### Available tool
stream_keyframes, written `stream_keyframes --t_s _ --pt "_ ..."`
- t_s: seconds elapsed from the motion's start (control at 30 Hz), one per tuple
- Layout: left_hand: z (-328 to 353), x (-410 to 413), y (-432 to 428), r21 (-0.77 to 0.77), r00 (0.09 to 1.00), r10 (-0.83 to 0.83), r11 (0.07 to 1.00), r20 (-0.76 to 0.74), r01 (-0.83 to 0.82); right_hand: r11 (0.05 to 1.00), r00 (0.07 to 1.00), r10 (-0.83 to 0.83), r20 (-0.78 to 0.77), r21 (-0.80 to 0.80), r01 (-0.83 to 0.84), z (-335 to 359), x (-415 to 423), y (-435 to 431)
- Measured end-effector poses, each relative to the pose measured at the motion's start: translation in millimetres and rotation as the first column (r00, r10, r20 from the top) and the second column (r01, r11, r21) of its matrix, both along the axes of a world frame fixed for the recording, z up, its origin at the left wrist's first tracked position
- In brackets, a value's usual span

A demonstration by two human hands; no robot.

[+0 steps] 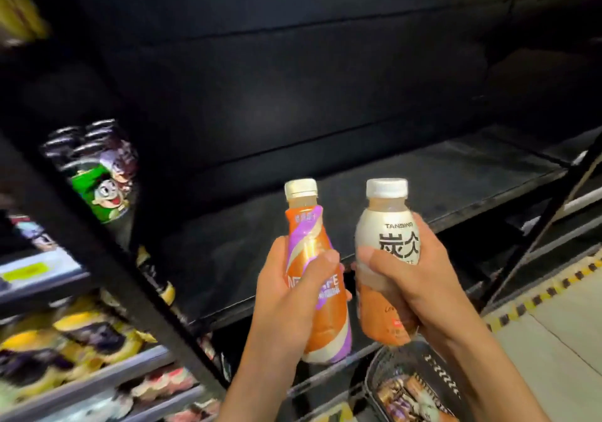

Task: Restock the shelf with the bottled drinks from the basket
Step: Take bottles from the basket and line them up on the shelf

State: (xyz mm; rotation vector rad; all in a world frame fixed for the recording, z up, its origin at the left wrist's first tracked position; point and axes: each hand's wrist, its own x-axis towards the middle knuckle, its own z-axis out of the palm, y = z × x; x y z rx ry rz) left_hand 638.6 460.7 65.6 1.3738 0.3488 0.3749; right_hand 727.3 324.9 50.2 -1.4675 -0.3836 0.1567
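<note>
**While Both Hands Held Bottles, the Shelf Waited**

Although the far left was blurred, a stack of dark drink cans (104,190), the front one green with a cartoon face, showed at nine o'clock. Yellow and dark snack packets (65,340) lay on lighter shelves at seven o'clock. A black metal upright (97,242) ran diagonally beside them.

Near the middle of the view, the left hand (286,304) wrapped fingers and thumb round an orange and purple plastic bottle with a cream cap (309,236), held upright. Just beside it, toward three o'clock, the right hand (420,284) gripped a white and orange plastic bottle with a white cap (374,236), also upright, thumb across the label. Whether the two bottles touched could not be told.

Beyond them, from twelve to two o'clock, lay the black metal shelf board (439,174). Both bottles were in front of it, not on it. At five o'clock, under the right forearm, the black wire basket (436,376) held more blurred bottles. Pale floor edged with yellow and black striped tape (553,288) showed at four o'clock.

The step in hand looked like the carry from basket to shelf. The next move would call for reaching toward twelve o'clock and setting each base flat on the board. The bottles would need enough space between them that letting go of one did not tip the other.
</note>
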Motion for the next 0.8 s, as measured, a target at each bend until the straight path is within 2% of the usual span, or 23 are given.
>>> stream_keyframes --t_s 0.23,0.47,0.63,0.8 --pt "16.2 -122.4 113.6 0.127 0.954 0.277 0.948 0.116 -0.29 0.949 0.947 0.316 0.06 -0.04 -0.314 26.4 -86.1 129.7" --pt "18.9 -258.4 224.6 0.153 0.86 0.494 0.847 0.128 -0.509 0.863 0.863 0.501 0.062 0.039 -0.503 32.2 -210.9 263.0" --pt "17.7 -329.9 298.0 0.153 0.812 0.568 0.798 0.131 -0.583 0.828 0.832 0.549 0.072 0.087 -0.554 31.0 -283.4 341.5" --pt "21.8 -362.5 361.0 0.058 0.8 0.586 0.801 0.126 -0.596 0.83 0.834 0.548 0.055 0.086 -0.551 42.3 -319.6 400.8"
